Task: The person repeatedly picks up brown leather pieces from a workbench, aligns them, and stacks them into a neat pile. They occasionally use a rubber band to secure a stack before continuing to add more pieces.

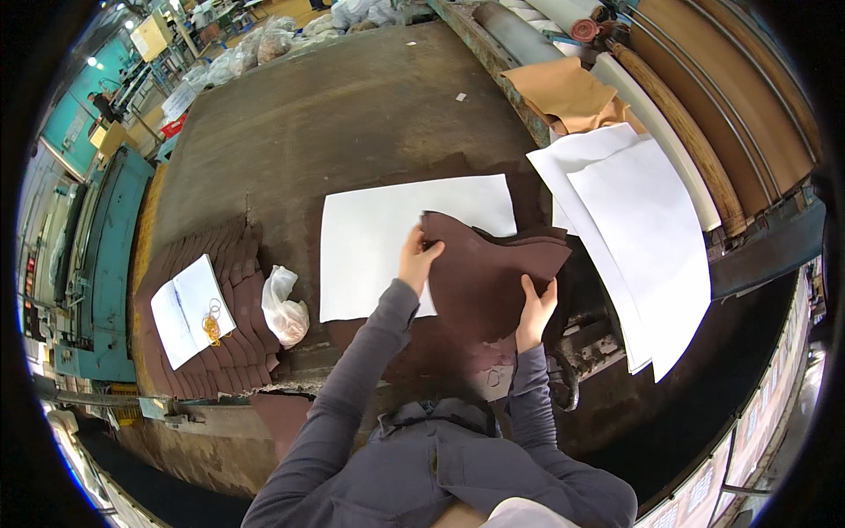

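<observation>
Between my two hands is a small stack of dark brown cut panels with curved edges, looking like leather or a similar sheet material. My left hand pinches its left edge, thumb on top. My right hand grips the lower right side, thumb up on the face. At the right the layers fan apart slightly. The stack is raised and tilted over a white sheet on the table and hides that sheet's lower right part. More brown material shows around the sheet.
Overlapping rows of brown panels lie at left, bearing an open notebook and yellow rubber bands. A white plastic bag sits beside them. Large white sheets, tan material and rolls are at right.
</observation>
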Demonstrator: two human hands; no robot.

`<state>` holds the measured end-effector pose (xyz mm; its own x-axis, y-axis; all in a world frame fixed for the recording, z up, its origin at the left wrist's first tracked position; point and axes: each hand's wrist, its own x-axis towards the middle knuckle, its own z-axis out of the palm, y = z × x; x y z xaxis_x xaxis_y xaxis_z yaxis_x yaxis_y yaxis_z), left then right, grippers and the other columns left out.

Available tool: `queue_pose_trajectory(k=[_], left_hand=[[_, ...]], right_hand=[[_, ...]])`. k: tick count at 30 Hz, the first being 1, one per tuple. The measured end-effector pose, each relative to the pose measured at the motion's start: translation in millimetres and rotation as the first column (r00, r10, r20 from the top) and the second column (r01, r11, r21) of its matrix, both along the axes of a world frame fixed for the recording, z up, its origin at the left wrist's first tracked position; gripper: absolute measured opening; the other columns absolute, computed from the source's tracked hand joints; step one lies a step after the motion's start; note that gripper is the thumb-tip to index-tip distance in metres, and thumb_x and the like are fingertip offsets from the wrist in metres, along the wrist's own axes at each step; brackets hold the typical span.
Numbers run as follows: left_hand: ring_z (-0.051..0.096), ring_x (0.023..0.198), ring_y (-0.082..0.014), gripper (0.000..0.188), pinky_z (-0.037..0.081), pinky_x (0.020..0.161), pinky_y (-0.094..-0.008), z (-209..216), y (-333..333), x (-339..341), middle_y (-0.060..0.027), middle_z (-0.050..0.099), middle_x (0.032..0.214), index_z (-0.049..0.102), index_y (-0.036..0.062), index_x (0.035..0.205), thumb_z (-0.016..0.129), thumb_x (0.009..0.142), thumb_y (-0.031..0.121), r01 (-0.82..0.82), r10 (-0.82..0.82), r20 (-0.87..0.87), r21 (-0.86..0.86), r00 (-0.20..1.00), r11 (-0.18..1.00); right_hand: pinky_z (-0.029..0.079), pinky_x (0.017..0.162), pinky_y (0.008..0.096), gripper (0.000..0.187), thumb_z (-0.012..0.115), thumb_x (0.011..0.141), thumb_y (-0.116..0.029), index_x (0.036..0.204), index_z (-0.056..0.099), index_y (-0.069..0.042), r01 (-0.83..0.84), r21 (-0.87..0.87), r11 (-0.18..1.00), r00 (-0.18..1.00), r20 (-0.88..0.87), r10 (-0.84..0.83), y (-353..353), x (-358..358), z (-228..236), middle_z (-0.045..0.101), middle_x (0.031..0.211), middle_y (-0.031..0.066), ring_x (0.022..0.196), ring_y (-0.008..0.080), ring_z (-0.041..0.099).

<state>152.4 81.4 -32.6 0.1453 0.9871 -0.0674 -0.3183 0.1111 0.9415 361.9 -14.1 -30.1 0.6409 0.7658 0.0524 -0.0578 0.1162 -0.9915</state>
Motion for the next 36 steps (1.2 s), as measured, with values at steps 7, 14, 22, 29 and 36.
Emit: queue_pose_trajectory(k=[7, 14, 22, 29, 36], left_hand=[[0.057, 0.104, -0.0302, 0.079, 0.049, 0.087, -0.0378, -136, -10, 42, -0.0238, 0.052, 0.118, 0.039, -0.0137, 0.126, 0.077, 0.07, 0.027, -0.209, -0.052, -0.553, -0.398, 0.832, 0.893], [0.064, 0.088, -0.0254, 0.068, 0.052, 0.079, -0.0343, -78, 0, 38, -0.0182, 0.061, 0.106, 0.046, -0.0111, 0.116, 0.081, 0.066, 0.019, 0.087, -0.172, -0.087, -0.596, 0.981, 0.798], [0.06, 0.092, -0.0209, 0.066, 0.048, 0.085, -0.0325, -23, -49, 58, -0.0118, 0.062, 0.101, 0.05, -0.0009, 0.114, 0.083, 0.056, 0.006, -0.039, 0.023, -0.071, -0.235, 0.997, 0.971], [0.057, 0.099, -0.0182, 0.072, 0.045, 0.09, -0.0328, 21, -80, -4, -0.0066, 0.063, 0.104, 0.052, 0.0, 0.116, 0.079, 0.05, -0.006, 0.176, -0.175, 0.155, 0.012, 0.972, 0.984], [0.046, 0.119, -0.0177, 0.095, 0.04, 0.098, -0.0331, 38, -50, -57, -0.0108, 0.036, 0.142, 0.028, 0.0046, 0.141, 0.082, 0.064, 0.009, 0.243, -0.151, -0.246, 0.405, 0.958, 0.881]], right_hand=[[0.032, 0.103, 0.0439, 0.083, 0.073, 0.078, -0.03, 0.141, 0.028, -0.001, 0.21, -0.491, 0.845, 0.976, 0.051, -0.213, -6, 36, -96, 0.034, 0.14, 0.0179, 0.128, 0.0352, 0.033], [0.037, 0.1, 0.0394, 0.083, 0.071, 0.077, -0.015, 0.143, 0.023, 0.002, 0.074, -0.317, 0.946, 0.901, -0.385, -0.2, -13, 37, -89, 0.034, 0.141, 0.0185, 0.125, 0.0309, 0.039], [0.034, 0.1, 0.0344, 0.061, 0.065, 0.082, -0.012, 0.134, 0.035, -0.001, 0.202, -0.12, 0.972, 0.941, -0.25, -0.226, -15, 17, -56, 0.043, 0.132, 0.0102, 0.114, 0.0233, 0.044], [0.022, 0.111, 0.0459, 0.091, 0.065, 0.078, -0.034, 0.148, 0.01, -0.018, -0.384, 0.41, 0.827, 0.777, -0.34, 0.53, -14, 23, -41, 0.021, 0.149, 0.012, 0.136, 0.0304, 0.023], [0.037, 0.1, 0.0354, 0.103, 0.075, 0.064, -0.015, 0.147, 0.013, -0.01, -0.46, 0.44, 0.771, 0.8, -0.171, 0.575, 28, 5, -1, 0.047, 0.122, 0.0106, 0.114, 0.0222, 0.047]])
